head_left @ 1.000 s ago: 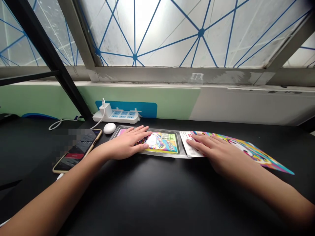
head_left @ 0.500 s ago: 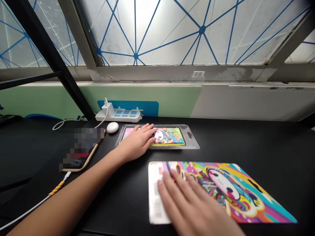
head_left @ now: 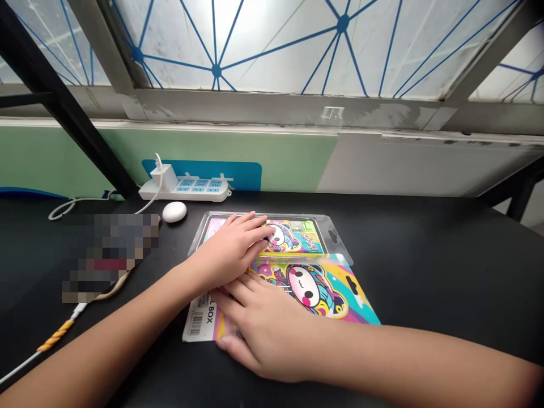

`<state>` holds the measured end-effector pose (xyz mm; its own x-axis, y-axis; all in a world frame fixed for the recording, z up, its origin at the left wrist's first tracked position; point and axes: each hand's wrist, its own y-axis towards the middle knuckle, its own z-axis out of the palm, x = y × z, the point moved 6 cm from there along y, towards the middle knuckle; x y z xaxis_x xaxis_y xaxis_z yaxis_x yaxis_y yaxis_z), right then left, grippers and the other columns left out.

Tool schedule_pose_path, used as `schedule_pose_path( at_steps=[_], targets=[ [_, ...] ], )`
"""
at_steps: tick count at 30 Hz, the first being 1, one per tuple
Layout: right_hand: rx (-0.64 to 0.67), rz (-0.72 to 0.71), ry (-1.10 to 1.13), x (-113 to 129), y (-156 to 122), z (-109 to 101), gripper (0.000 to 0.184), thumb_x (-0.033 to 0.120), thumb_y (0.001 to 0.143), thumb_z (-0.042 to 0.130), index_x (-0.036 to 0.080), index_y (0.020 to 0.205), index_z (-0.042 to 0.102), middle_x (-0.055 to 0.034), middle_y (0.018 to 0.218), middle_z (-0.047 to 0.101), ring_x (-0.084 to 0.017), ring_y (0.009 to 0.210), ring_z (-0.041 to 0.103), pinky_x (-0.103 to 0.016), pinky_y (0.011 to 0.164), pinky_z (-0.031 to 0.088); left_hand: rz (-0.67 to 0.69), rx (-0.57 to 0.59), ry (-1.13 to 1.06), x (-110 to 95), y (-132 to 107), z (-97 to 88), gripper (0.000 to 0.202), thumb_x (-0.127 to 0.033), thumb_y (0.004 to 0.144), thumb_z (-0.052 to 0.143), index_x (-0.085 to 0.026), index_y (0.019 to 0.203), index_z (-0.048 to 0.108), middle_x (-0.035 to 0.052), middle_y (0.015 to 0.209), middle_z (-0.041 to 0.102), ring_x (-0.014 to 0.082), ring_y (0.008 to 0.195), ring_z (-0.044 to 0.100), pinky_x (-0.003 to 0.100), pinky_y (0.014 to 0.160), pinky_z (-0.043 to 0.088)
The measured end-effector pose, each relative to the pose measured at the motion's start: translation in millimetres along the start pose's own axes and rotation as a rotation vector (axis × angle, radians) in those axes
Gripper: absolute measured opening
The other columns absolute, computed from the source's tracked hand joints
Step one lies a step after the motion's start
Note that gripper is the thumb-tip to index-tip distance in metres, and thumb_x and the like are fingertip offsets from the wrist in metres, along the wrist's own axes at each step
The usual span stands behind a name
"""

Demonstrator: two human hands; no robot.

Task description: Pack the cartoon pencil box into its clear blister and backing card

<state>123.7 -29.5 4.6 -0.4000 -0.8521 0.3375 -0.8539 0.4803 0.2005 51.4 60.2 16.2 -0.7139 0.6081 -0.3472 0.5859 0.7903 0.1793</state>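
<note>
My left hand (head_left: pixel 236 243) lies with fingers spread over a clear plastic blister tray (head_left: pixel 338 249), which holds a colourful cartoon-printed box (head_left: pixel 306 242) marked "SPORT". Part of that box is hidden beneath the fingers. Nearer to me, my right hand (head_left: pixel 272 326) rests flat and open on a bright printed backing card (head_left: pixel 340 283) showing a cartoon figure. A barcode and the letters "BOX" show on the card's white left end. The card's far edge meets the near rim of the tray, and my two hands almost touch.
Left of the tray are a small white rounded case (head_left: pixel 174 212) and a blurred phone (head_left: pixel 121 249) with a charging cable (head_left: pixel 55 335). A white power strip (head_left: pixel 199 189) with a plugged-in charger (head_left: pixel 164 178) stands by the wall. A black slanted frame bar (head_left: pixel 80 122) rises at left.
My right hand has slid the card away from me and leftward, up against the tray. My left hand stays on the tray. The camera view has shifted slightly.
</note>
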Motion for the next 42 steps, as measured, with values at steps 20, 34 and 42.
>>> schedule_pose_path(
  at_steps=[20, 34, 42],
  targets=[
    [-0.092, -0.105, -0.028, -11.6, 13.5, 2.6, 0.051, 0.054, 0.095, 0.064, 0.011, 0.122, 0.068, -0.0149, 0.127, 0.071, -0.028, 0.121, 0.062, -0.039, 0.108, 0.045, -0.053, -0.198, -0.282, 1.2, 3.8, -19.4, 0.029, -0.033, 0.102, 0.052, -0.023, 0.118, 0.074, 0.0056, 0.132, 0.072, 0.0275, 0.129, 0.062, 0.042, 0.110, 0.047],
    [0.072, 0.620, -0.201, -153.6, -24.9, -102.0, 0.051, 0.063, 0.080, 0.072, 0.022, 0.110, 0.068, -0.0087, 0.113, 0.067, -0.025, 0.088, 0.067, -0.034, 0.066, 0.050, -0.051, -0.170, 0.060, 22.9, -4.5, -30.1, 0.024, -0.031, 0.102, 0.057, -0.022, 0.121, 0.069, 0.0073, 0.125, 0.072, 0.0274, 0.114, 0.062, 0.043, 0.100, 0.048],
    [0.197, 0.613, -0.089, -163.7, -31.7, -105.0, 0.073, 0.070, 0.065, 0.075, 0.025, 0.121, 0.070, -0.0134, 0.122, 0.061, -0.039, 0.116, 0.057, -0.048, 0.092, 0.052, -0.089, -0.144, 0.101, 20.1, -4.7, -27.1, 0.032, -0.032, 0.103, 0.055, -0.020, 0.132, 0.062, 0.0086, 0.129, 0.067, 0.0282, 0.118, 0.058, 0.047, 0.102, 0.044]
  ],
)
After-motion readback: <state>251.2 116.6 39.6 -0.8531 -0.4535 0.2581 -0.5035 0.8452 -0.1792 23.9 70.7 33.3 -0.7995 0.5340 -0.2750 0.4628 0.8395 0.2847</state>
